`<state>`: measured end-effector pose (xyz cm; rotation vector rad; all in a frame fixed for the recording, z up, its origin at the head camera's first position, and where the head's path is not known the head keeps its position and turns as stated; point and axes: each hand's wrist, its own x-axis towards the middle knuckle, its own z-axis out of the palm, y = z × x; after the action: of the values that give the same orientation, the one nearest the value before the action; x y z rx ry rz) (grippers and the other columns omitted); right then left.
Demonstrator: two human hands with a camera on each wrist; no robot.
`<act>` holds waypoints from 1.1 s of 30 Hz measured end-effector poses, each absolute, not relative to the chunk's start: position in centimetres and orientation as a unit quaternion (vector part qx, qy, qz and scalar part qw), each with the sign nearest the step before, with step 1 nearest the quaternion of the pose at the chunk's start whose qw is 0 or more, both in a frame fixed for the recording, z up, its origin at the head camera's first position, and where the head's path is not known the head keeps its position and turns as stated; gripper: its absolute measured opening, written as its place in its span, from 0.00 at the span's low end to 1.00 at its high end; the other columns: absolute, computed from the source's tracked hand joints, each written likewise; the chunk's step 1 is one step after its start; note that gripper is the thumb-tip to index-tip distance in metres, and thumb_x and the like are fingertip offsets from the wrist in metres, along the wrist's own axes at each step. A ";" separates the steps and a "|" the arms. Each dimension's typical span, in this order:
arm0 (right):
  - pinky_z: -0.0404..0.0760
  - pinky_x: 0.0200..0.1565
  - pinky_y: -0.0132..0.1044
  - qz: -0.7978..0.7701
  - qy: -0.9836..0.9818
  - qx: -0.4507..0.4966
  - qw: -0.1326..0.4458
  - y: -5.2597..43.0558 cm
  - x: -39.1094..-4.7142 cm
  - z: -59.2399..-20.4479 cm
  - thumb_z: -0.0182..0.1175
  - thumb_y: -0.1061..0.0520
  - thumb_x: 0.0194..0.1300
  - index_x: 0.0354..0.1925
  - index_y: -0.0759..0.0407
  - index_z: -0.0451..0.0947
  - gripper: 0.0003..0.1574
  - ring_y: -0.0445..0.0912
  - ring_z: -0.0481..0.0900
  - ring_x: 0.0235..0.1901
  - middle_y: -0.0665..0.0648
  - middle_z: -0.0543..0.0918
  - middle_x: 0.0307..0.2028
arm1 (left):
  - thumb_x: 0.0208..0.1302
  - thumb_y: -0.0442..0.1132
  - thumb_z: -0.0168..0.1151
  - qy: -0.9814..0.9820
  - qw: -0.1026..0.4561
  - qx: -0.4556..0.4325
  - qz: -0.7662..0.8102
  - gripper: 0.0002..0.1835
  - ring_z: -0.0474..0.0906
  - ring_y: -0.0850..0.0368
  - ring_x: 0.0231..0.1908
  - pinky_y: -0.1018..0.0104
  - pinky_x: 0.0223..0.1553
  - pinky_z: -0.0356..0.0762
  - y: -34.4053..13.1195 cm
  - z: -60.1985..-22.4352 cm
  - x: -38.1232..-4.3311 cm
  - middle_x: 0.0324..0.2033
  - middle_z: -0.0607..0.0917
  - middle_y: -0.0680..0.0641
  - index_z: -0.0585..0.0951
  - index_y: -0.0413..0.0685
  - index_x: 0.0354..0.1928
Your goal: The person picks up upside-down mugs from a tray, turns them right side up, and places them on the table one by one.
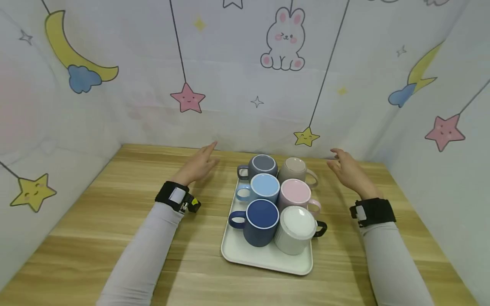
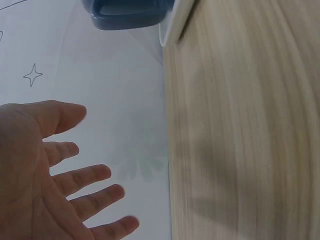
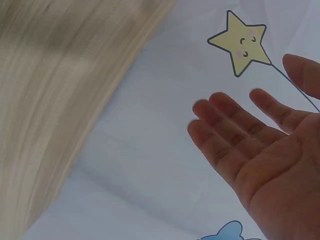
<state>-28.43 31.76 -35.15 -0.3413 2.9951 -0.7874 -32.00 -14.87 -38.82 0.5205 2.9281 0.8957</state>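
Observation:
Several mugs stand in two rows on a white tray (image 1: 264, 262), and they look bottom up. The left row holds a grey mug (image 1: 263, 165), a light blue mug (image 1: 265, 185) and a navy mug (image 1: 261, 225). On the right are a beige mug (image 1: 294, 168), a pink mug (image 1: 294, 193) and a white mug (image 1: 294, 231) with a black handle. My left hand (image 1: 197, 165), fingers spread, hovers left of the tray, apart from the mugs. Off to the tray's right, my right hand (image 1: 350, 172) is raised with its fingers extended, touching nothing.
The wooden table (image 1: 115, 221) reaches back to a pale curtain (image 1: 229, 123) printed with stars, moons and a rabbit. The same cloth hangs at the left and right sides. Each wrist wears a black strap (image 1: 375, 211).

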 end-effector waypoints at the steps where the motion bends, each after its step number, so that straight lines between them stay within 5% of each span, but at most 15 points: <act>1: 0.71 0.65 0.71 -0.257 0.960 -0.110 0.017 31.7 -28.2 -34.9 0.42 0.48 0.86 0.76 0.74 0.53 0.37 0.75 0.65 0.67 0.82 0.64 0.67 | 0.83 0.45 0.46 0.938 0.022 0.170 0.302 0.36 0.56 0.31 0.76 0.35 0.77 0.53 -14.9 -38.8 -31.8 0.77 0.58 0.28 0.47 0.43 0.83; 6: 0.84 0.47 0.58 -0.254 0.960 -0.112 0.024 31.4 -27.0 -33.8 0.46 0.51 0.85 0.64 0.72 0.68 0.26 0.66 0.79 0.51 0.75 0.76 0.56 | 0.80 0.39 0.51 0.921 0.062 0.191 0.335 0.35 0.74 0.33 0.64 0.41 0.63 0.77 -14.9 -38.6 -30.8 0.68 0.72 0.28 0.53 0.43 0.82; 9: 0.84 0.38 0.46 -0.249 0.958 -0.136 0.035 31.2 -26.4 -33.3 0.49 0.54 0.83 0.59 0.69 0.72 0.20 0.57 0.83 0.41 0.71 0.80 0.50 | 0.80 0.38 0.53 0.913 0.098 0.209 0.337 0.33 0.80 0.36 0.57 0.49 0.52 0.83 -14.5 -38.7 -29.8 0.64 0.76 0.29 0.57 0.40 0.81; 13: 0.85 0.34 0.43 -0.268 0.945 -0.177 0.067 31.0 -25.7 -33.1 0.53 0.58 0.81 0.54 0.68 0.76 0.14 0.52 0.82 0.35 0.66 0.83 0.45 | 0.79 0.38 0.55 0.893 0.155 0.222 0.359 0.32 0.83 0.40 0.49 0.56 0.44 0.87 -14.2 -39.1 -28.6 0.62 0.77 0.30 0.60 0.40 0.79; 21: 0.89 0.34 0.44 -0.320 0.905 -0.213 0.181 30.7 -25.9 -35.1 0.54 0.59 0.79 0.57 0.69 0.77 0.16 0.55 0.84 0.37 0.68 0.84 0.44 | 0.77 0.46 0.59 0.853 0.249 0.193 0.417 0.35 0.84 0.47 0.46 0.56 0.48 0.87 -13.4 -40.0 -27.0 0.60 0.76 0.36 0.59 0.47 0.80; 28: 0.91 0.37 0.49 -0.357 0.875 -0.209 0.253 29.4 -26.2 -37.0 0.54 0.62 0.76 0.62 0.71 0.72 0.21 0.53 0.85 0.39 0.66 0.84 0.49 | 0.73 0.36 0.61 0.794 0.304 0.169 0.499 0.41 0.85 0.46 0.42 0.55 0.44 0.90 -12.4 -40.8 -25.6 0.53 0.75 0.35 0.52 0.41 0.81; 33: 0.89 0.36 0.44 -0.354 0.879 -0.191 0.256 28.4 -26.2 -38.1 0.55 0.62 0.72 0.60 0.71 0.74 0.21 0.50 0.83 0.38 0.62 0.82 0.46 | 0.69 0.31 0.63 0.772 0.317 0.152 0.529 0.43 0.86 0.47 0.38 0.54 0.42 0.91 -11.8 -41.2 -25.2 0.50 0.75 0.35 0.52 0.42 0.80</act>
<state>-26.19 28.41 -38.10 -0.5193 2.3852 -0.9606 -25.16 -11.80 -41.18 0.4011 2.0332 1.3932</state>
